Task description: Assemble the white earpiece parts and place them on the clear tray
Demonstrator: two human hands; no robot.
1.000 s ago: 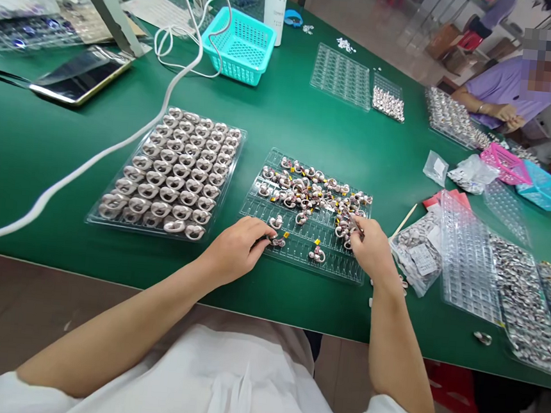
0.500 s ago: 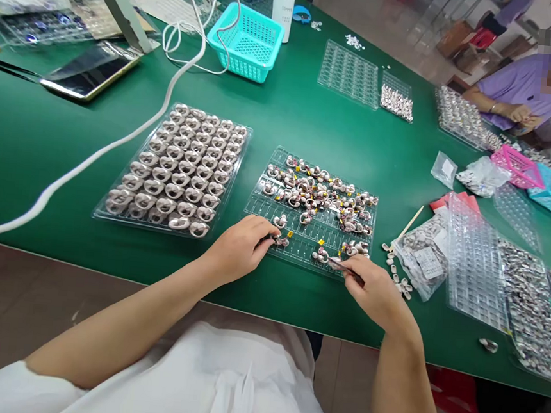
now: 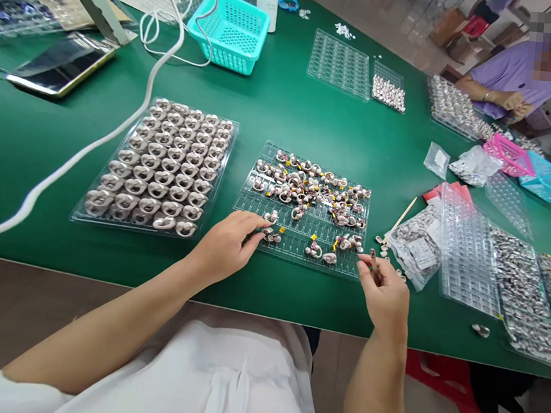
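Note:
My left hand (image 3: pixel 226 246) rests at the near left corner of a clear compartment tray (image 3: pixel 301 241), fingers curled and pinched on a small pinkish earpiece part (image 3: pixel 269 235). Many such small parts with yellow tags (image 3: pixel 310 190) lie loose over the tray's far half. My right hand (image 3: pixel 384 290) hovers just off the tray's near right corner, fingers pinched on a thin tweezer-like tool (image 3: pixel 373 260). Tiny white pieces (image 3: pixel 383 245) lie scattered on the mat beside it. To the left sits a tray of pink shells (image 3: pixel 160 167) in rows.
A white cable (image 3: pixel 88 145) crosses the green table (image 3: pixel 30 146) at left, near a phone (image 3: pixel 58 68) and a teal basket (image 3: pixel 230 32). Stacked clear trays (image 3: pixel 466 258) and bagged parts (image 3: pixel 414 241) fill the right. Another person (image 3: pixel 508 79) works at the far right.
My right hand has drawn back from the tray's middle right to its near right corner, leaving a part on the front row. My left hand has stayed at the near left corner.

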